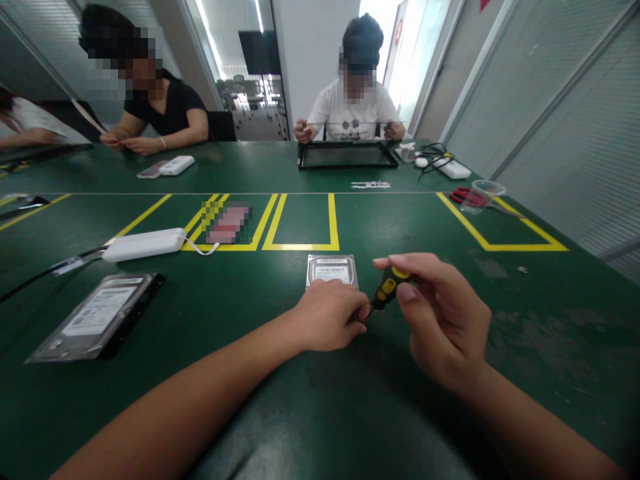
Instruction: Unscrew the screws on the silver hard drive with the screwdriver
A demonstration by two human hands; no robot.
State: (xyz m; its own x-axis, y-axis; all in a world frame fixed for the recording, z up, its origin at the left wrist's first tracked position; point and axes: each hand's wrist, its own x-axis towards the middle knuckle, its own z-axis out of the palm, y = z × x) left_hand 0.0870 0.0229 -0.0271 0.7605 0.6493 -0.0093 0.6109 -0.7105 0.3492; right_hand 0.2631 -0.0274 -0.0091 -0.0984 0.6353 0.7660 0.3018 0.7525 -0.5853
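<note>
A silver hard drive (331,265) with a white label lies on the green table in front of me. My left hand (327,315) covers its near part, with fingers curled around the right edge. My right hand (445,317) grips a screwdriver (388,288) by its black and yellow handle, between thumb and fingers. The screwdriver leans, its shaft pointing down and left to the fingertips of my left hand at the drive's side. Those fingers hide the tip, so I cannot tell what it touches.
A larger hard drive (103,317) lies at the left. Behind it are a white power strip (145,245) with cables and a phone (229,224). Red scissors (467,197) and a clear plastic cup (483,197) stand back right. Opposite, a person (357,110) handles a black frame (347,165).
</note>
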